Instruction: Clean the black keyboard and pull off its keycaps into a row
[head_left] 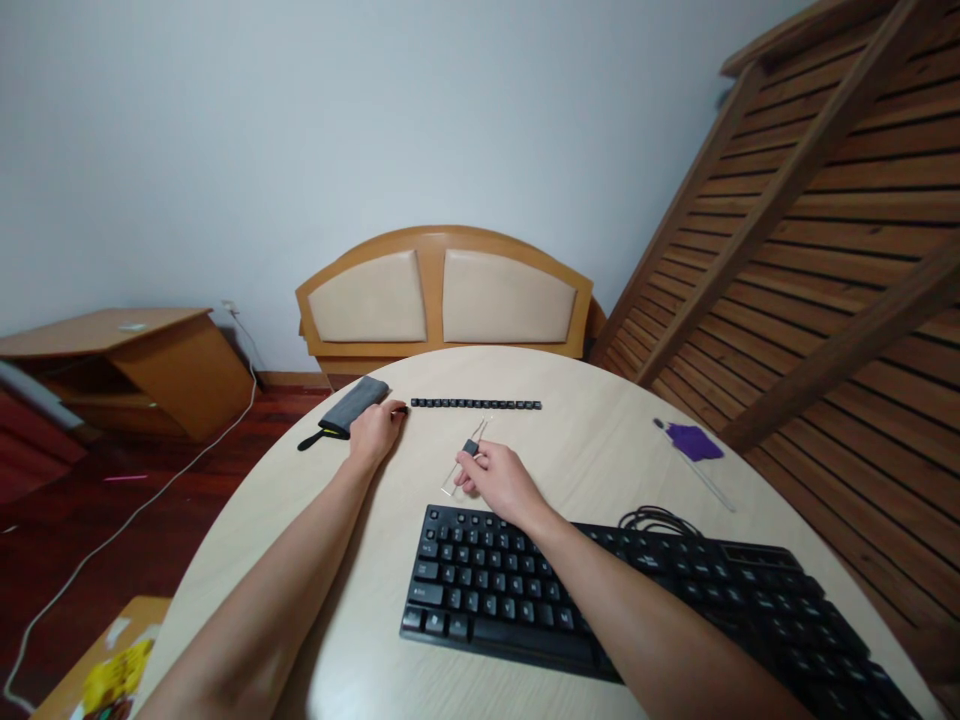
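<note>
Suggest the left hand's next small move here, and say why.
Probably nudge the small black piece into line with the row of black keycaps: the left hand has it at its fingertips, just off the row's left end. The right hand is occupied, holding a wire tool.

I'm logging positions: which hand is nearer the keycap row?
Left. The left hand is at the left end of the keycap row; the right hand is farther off, on its near side.

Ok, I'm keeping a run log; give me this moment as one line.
left hand: by left end of keycap row | right hand: holding wire tool | keyboard: under right forearm
</note>
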